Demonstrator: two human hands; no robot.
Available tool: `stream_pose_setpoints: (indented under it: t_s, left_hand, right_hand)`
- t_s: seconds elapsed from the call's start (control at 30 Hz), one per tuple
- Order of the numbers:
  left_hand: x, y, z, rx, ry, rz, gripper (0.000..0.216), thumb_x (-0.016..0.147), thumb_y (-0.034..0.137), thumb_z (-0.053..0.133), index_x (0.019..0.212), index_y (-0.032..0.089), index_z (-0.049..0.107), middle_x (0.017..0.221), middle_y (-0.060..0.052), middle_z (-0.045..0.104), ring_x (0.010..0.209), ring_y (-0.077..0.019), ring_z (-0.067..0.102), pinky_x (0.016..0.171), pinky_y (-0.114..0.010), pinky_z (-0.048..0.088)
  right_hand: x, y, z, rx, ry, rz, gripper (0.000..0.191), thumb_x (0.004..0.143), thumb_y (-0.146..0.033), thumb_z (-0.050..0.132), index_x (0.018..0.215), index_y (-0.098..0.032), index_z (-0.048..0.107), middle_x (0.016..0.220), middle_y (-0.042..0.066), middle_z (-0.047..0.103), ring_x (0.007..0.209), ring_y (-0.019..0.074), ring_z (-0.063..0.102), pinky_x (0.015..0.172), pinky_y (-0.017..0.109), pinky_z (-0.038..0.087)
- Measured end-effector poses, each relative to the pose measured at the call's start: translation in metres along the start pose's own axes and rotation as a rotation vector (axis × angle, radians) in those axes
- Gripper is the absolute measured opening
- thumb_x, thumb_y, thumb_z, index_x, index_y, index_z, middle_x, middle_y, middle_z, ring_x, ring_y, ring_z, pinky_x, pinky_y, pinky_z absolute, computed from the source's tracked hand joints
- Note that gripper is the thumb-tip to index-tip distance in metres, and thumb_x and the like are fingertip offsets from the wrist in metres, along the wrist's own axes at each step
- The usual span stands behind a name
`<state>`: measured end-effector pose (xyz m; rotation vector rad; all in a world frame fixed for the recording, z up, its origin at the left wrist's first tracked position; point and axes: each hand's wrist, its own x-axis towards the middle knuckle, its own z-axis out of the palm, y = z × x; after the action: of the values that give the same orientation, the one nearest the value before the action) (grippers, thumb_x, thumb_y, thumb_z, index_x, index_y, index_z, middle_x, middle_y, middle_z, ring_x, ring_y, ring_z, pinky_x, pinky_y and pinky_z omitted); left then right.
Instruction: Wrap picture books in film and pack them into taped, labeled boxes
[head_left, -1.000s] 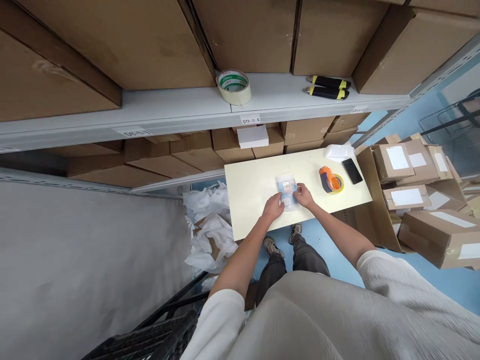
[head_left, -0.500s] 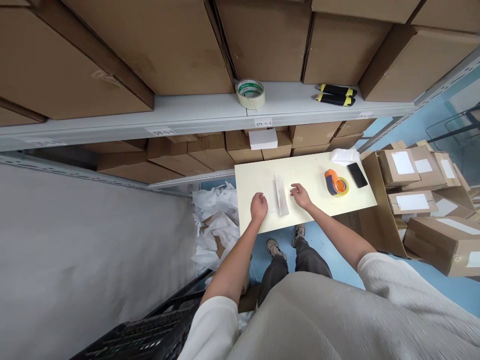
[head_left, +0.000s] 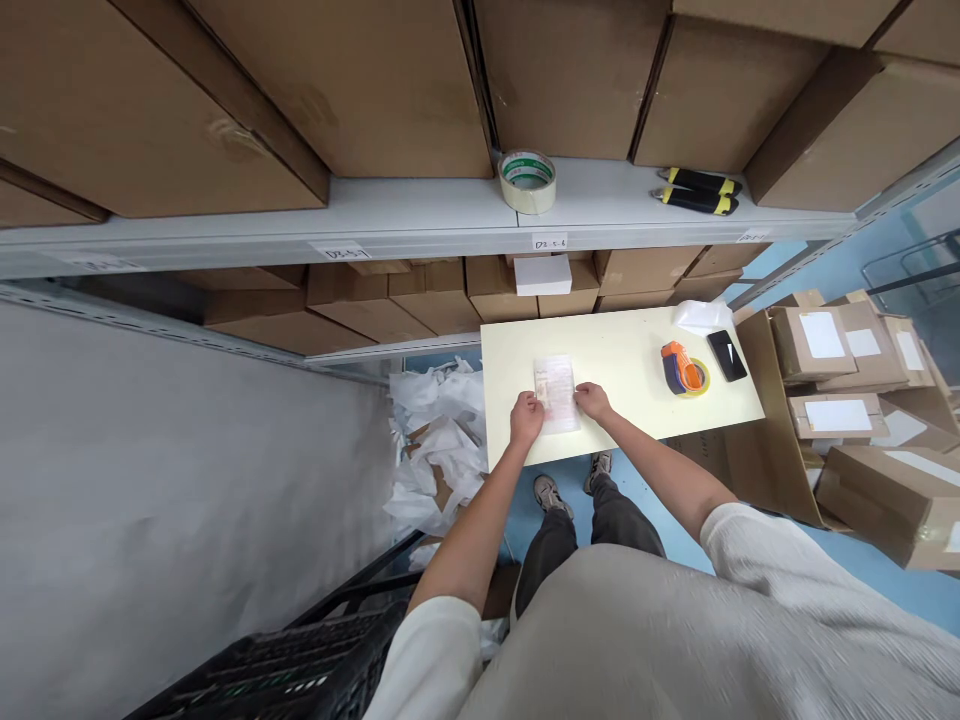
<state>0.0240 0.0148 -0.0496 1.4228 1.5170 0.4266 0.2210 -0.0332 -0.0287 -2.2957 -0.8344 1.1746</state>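
A small flat clear packet (head_left: 556, 392) with a pale printed side up lies on the cream table top (head_left: 630, 350). My left hand (head_left: 526, 418) rests at its lower left edge with the fingers curled onto it. My right hand (head_left: 592, 400) touches its right edge with bent fingers. Both hands press the packet against the table.
An orange tape dispenser (head_left: 682, 368) and a black phone (head_left: 727, 354) lie on the table's right part. A tape roll (head_left: 528, 181) and two yellow-black knives (head_left: 697, 190) sit on the grey shelf (head_left: 420, 225). Labelled cardboard boxes (head_left: 832, 370) are stacked right, crumpled white paper (head_left: 439, 450) lies left, and a black crate (head_left: 300, 670) stands below.
The packet was flipped over: it stood on edge between my parted hands half a second ago and now lies flat, pale side up, with both hands back on it.
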Motion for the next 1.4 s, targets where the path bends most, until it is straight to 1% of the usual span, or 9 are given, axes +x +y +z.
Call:
stream_pose_setpoints:
  t_s: [0.2, 0.33, 0.43, 0.53, 0.67, 0.77, 0.87, 1.13, 1.4]
  left_hand:
    - [0.005, -0.002, -0.001, -0.064, -0.029, -0.013, 0.026, 0.089, 0.016, 0.06, 0.113, 0.025, 0.063, 0.114, -0.007, 0.076, 0.099, -0.0199, 0.075, 0.092, -0.035, 0.061]
    - [0.013, -0.004, -0.008, -0.07, 0.0, -0.004, 0.027, 0.089, 0.014, 0.059, 0.114, 0.023, 0.063, 0.116, -0.008, 0.074, 0.101, -0.021, 0.074, 0.096, -0.037, 0.061]
    - [0.018, -0.007, -0.019, -0.054, 0.002, 0.004, 0.029, 0.089, 0.015, 0.059, 0.117, 0.023, 0.063, 0.122, -0.01, 0.072, 0.104, -0.0222, 0.074, 0.098, -0.039, 0.061]
    - [0.022, -0.01, -0.034, 0.03, 0.07, 0.114, 0.036, 0.088, 0.015, 0.06, 0.122, 0.023, 0.063, 0.132, -0.013, 0.068, 0.12, -0.0268, 0.07, 0.11, -0.045, 0.057]
    - [0.025, -0.015, -0.055, 0.195, 0.128, 0.316, 0.041, 0.089, 0.012, 0.057, 0.129, 0.023, 0.063, 0.143, -0.015, 0.062, 0.146, -0.031, 0.053, 0.125, -0.051, 0.044]
    - [0.028, -0.018, -0.066, 0.271, 0.098, 0.353, 0.045, 0.091, 0.014, 0.056, 0.135, 0.023, 0.062, 0.15, -0.016, 0.06, 0.149, -0.0323, 0.051, 0.126, -0.053, 0.042]
    - [0.031, -0.021, -0.072, 0.33, 0.057, 0.338, 0.049, 0.095, 0.018, 0.056, 0.144, 0.022, 0.059, 0.158, -0.016, 0.057, 0.151, -0.0346, 0.049, 0.126, -0.055, 0.042]
    - [0.032, -0.025, -0.081, 0.569, -0.079, 0.33, 0.06, 0.099, 0.023, 0.055, 0.158, 0.019, 0.05, 0.173, -0.014, 0.044, 0.159, -0.0331, 0.041, 0.13, -0.051, 0.036]
    - [0.033, -0.026, -0.083, 0.537, -0.094, 0.364, 0.061, 0.096, 0.02, 0.059, 0.156, 0.017, 0.053, 0.172, -0.018, 0.044, 0.16, -0.0358, 0.04, 0.13, -0.055, 0.035]
  right_hand:
    - [0.005, -0.014, 0.011, 0.013, 0.039, 0.076, 0.014, 0.075, -0.021, 0.071, 0.088, -0.024, 0.074, 0.095, 0.003, 0.079, 0.095, 0.0228, 0.075, 0.083, 0.03, 0.059]
    - [0.009, -0.027, 0.022, 0.054, 0.039, 0.074, 0.015, 0.072, -0.02, 0.07, 0.087, -0.023, 0.07, 0.089, 0.0, 0.077, 0.084, 0.0193, 0.073, 0.074, 0.027, 0.056]
    - [0.017, -0.04, 0.032, 0.09, 0.034, 0.066, 0.017, 0.071, -0.02, 0.069, 0.088, -0.023, 0.069, 0.086, -0.001, 0.075, 0.081, 0.0178, 0.071, 0.072, 0.026, 0.055]
    - [0.029, -0.06, 0.044, 0.129, 0.038, 0.038, 0.019, 0.071, -0.019, 0.067, 0.09, -0.023, 0.069, 0.087, -0.001, 0.075, 0.081, 0.0171, 0.07, 0.073, 0.026, 0.056]
    - [0.052, -0.094, 0.063, 0.14, 0.04, 0.004, 0.02, 0.072, -0.02, 0.066, 0.092, -0.023, 0.07, 0.089, 0.0, 0.076, 0.082, 0.0176, 0.071, 0.074, 0.026, 0.057]
    - [0.068, -0.117, 0.077, 0.101, 0.052, -0.035, 0.023, 0.073, -0.02, 0.066, 0.094, -0.023, 0.071, 0.09, 0.001, 0.077, 0.085, 0.0187, 0.072, 0.077, 0.028, 0.058]
    - [0.079, -0.13, 0.089, 0.067, 0.048, -0.057, 0.025, 0.072, -0.018, 0.066, 0.096, -0.023, 0.072, 0.092, 0.002, 0.078, 0.087, 0.0193, 0.072, 0.08, 0.028, 0.059]
    - [0.084, -0.132, 0.097, -0.089, 0.058, -0.068, 0.029, 0.076, -0.013, 0.067, 0.103, -0.022, 0.074, 0.101, 0.003, 0.078, 0.097, 0.0195, 0.072, 0.09, 0.028, 0.057]
    - [0.078, -0.118, 0.089, -0.106, 0.029, -0.115, 0.03, 0.084, -0.02, 0.066, 0.112, -0.021, 0.075, 0.109, 0.006, 0.078, 0.1, 0.0207, 0.072, 0.092, 0.028, 0.055]
